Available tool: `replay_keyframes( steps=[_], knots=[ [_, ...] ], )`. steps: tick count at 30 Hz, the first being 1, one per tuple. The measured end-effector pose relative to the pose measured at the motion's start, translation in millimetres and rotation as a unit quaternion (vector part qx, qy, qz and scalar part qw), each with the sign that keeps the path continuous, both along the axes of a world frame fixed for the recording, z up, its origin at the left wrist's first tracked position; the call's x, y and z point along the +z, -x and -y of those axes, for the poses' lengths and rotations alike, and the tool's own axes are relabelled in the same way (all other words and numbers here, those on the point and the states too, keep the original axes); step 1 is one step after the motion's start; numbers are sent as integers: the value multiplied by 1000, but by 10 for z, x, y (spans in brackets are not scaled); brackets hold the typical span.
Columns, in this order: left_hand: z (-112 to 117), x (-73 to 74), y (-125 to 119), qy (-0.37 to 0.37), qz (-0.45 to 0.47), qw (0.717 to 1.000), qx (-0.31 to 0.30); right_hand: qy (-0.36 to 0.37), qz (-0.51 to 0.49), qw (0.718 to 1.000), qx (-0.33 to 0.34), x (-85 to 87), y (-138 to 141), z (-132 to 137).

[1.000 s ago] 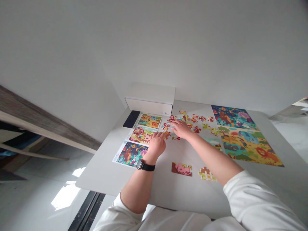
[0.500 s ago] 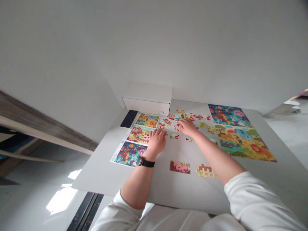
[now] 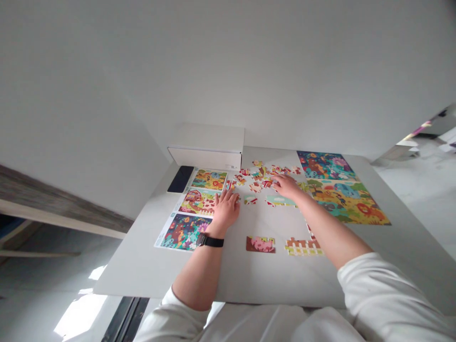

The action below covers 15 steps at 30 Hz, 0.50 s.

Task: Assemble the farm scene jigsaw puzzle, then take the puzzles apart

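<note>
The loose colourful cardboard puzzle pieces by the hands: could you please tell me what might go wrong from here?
1. The right hand lies among the loose colourful cardboard puzzle pieces; a sweep might nudge the finished colourful animal puzzle beside it.
2. The right forearm crosses over the small joined fence section; dragging it could pull that apart.
3. The left hand rests at the edge of the printed picture sheet and might shift it.

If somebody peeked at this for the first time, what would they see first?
The big, bright finished puzzles on the right side of the white table catch the eye first. Next come the loose pieces scattered at the far middle, with the right hand among them. The left hand lies flat beside a sheet of three colourful pictures on the left.
</note>
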<state>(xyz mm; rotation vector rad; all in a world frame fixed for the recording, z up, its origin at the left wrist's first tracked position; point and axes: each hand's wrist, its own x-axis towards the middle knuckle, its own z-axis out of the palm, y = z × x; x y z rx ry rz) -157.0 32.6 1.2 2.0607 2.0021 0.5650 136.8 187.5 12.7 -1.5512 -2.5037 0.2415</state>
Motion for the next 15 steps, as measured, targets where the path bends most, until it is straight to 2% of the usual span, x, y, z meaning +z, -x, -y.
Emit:
replay_keyframes(
  steps=[7,15],
  knots=[
    [-23,-41,-5,-4,0,1000,2,-22,4,1000,4,-27,-61,70],
    [-43,63,6,-91,37,995,-5,-25,-16,1000,0,-17,-312,106]
  ],
)
